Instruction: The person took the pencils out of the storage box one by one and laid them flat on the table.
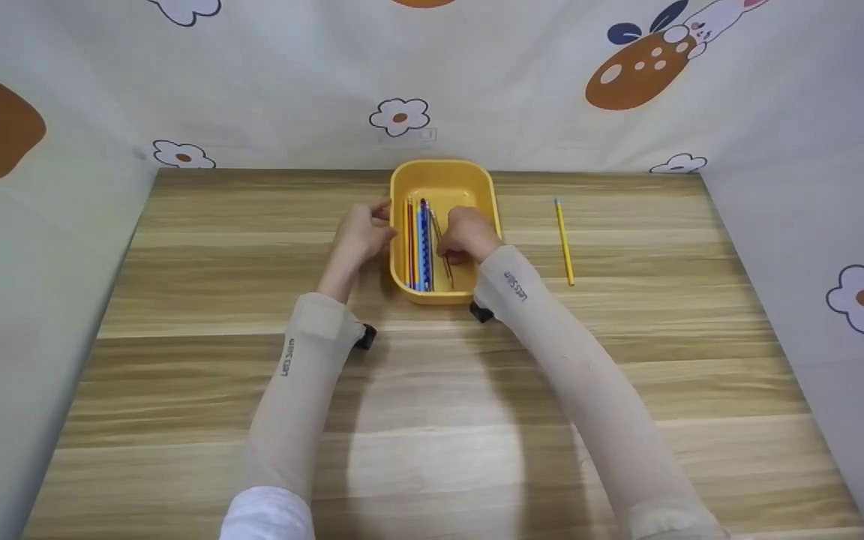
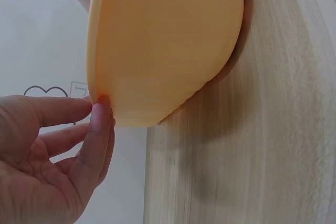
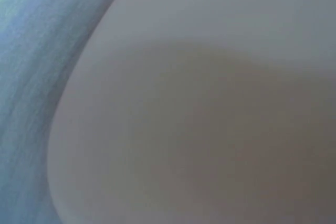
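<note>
A yellow box with rounded corners stands at the back of the table. My left hand is at its left side, and in the left wrist view the fingers pinch its rim. Inside the box is my right hand, fingers curled around a thin dark pencil that leans at a slant. To the left of it, several pencils lie side by side lengthwise, in red, yellow, light blue and dark blue. The right wrist view is blurred and filled by a pale surface, so the fingertips are hidden there.
One yellow pencil with a blue end lies on the wooden table, right of the box. Patterned cloth walls close off the back and both sides. The box stands near the back edge.
</note>
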### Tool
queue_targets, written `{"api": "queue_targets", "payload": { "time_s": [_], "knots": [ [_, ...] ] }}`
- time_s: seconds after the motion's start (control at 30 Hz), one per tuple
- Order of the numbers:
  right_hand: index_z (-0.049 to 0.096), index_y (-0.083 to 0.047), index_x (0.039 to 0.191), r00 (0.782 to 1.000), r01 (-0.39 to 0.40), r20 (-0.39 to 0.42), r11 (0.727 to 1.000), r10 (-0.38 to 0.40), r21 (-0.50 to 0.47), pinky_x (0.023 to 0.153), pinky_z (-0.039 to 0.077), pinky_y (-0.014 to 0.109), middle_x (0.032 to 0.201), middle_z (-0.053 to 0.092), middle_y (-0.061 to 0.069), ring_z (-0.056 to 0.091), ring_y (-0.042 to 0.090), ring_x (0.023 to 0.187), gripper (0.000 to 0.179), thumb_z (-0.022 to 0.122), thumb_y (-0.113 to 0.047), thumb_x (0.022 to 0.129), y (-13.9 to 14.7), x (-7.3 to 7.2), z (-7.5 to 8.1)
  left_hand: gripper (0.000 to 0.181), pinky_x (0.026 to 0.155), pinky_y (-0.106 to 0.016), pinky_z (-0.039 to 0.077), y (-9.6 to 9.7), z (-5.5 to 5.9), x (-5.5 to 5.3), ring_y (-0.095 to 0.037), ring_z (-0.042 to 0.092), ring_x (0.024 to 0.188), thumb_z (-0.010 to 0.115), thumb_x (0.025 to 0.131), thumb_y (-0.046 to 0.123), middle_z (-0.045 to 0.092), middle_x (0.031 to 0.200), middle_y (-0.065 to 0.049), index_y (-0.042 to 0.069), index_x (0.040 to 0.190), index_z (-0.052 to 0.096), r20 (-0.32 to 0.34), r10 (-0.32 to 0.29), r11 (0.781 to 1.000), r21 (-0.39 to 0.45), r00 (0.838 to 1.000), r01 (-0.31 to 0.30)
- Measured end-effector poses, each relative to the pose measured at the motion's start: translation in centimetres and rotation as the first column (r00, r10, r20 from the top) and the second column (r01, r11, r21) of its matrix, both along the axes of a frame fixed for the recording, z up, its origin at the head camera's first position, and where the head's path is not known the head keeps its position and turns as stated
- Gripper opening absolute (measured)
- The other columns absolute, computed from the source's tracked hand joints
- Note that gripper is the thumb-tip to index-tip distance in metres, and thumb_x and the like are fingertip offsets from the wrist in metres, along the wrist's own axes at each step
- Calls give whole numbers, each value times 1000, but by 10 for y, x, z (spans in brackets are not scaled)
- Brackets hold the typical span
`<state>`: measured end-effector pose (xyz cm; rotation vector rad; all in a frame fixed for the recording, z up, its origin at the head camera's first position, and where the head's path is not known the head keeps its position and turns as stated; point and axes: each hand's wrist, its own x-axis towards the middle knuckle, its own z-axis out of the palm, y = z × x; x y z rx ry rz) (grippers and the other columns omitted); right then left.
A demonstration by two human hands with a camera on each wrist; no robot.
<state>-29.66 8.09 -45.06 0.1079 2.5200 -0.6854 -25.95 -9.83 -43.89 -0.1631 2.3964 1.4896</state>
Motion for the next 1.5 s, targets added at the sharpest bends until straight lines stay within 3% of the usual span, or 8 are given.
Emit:
{"api": "queue_targets", "payload": {
  "time_s": [0.27, 0.5, 0.7, 0.97, 1.2, 1.5],
  "knots": [
    [66, -2, 82, 999, 35, 19, 998, -34, -48, 59, 61, 23, 65, 65, 5, 63, 11, 51, 8, 73, -2, 81, 1, -1, -1, 61, 86, -31, 60, 0, -1, 0, -23, 63, 111, 57, 96, -1, 56, 140, -13, 9, 153, 39, -5, -1, 1000, -8, 1000, 1],
    [67, -2, 82, 999, 45, 20, 988, -43, -150, 59, 61, 23, 66, 66, 5, 63, 10, 52, 6, 72, -3, 83, 6, -1, 1, 60, 80, -26, 60, 0, -1, -1, -22, 65, 107, 57, 96, -1, 57, 139, -12, 10, 152, 40, 3, 3, 1000, -19, 1000, -3],
    [71, 2, 89, 999, 34, 19, 975, -30, -219, 60, 61, 23, 64, 66, 4, 65, 10, 53, 8, 72, -5, 86, 12, -1, 6, 60, 86, -31, 60, 2, 1, -2, -24, 64, 107, 56, 97, -1, 55, 140, -11, 10, 153, 38, 30, 4, 1000, 2, 1000, -4],
    [72, 5, 97, 999, 31, 0, 949, -33, -313, 77, 64, 36, 67, 68, 3, 68, 12, 58, 15, 72, -6, 87, 19, 0, 12, 63, 85, -31, 60, 1, -1, -3, -21, 63, 105, 56, 95, -3, 56, 139, -12, 9, 154, 37, 22, 5, 1000, 10, 1000, -5],
    [72, 2, 95, 998, 63, 36, 937, -54, -342, 92, 60, 43, 71, 69, 3, 75, 22, 77, 13, 72, -10, 90, 26, 0, 22, 63, 84, -29, 60, 0, -1, -1, -20, 63, 105, 56, 95, -2, 55, 140, -11, 10, 154, 37, 14, -1, 1000, -1, 1000, 1],
    [72, 0, 86, 998, 67, 17, 918, -66, -390, 86, 61, 38, 66, 68, -1, 69, 9, 60, 9, 72, -9, 89, 36, -3, 35, 61, 77, -24, 59, 1, 1, 1, -19, 62, 104, 57, 96, 1, 56, 139, -11, 10, 153, 39, -3, 3, 1000, -30, 1000, -3]
  ]
}}
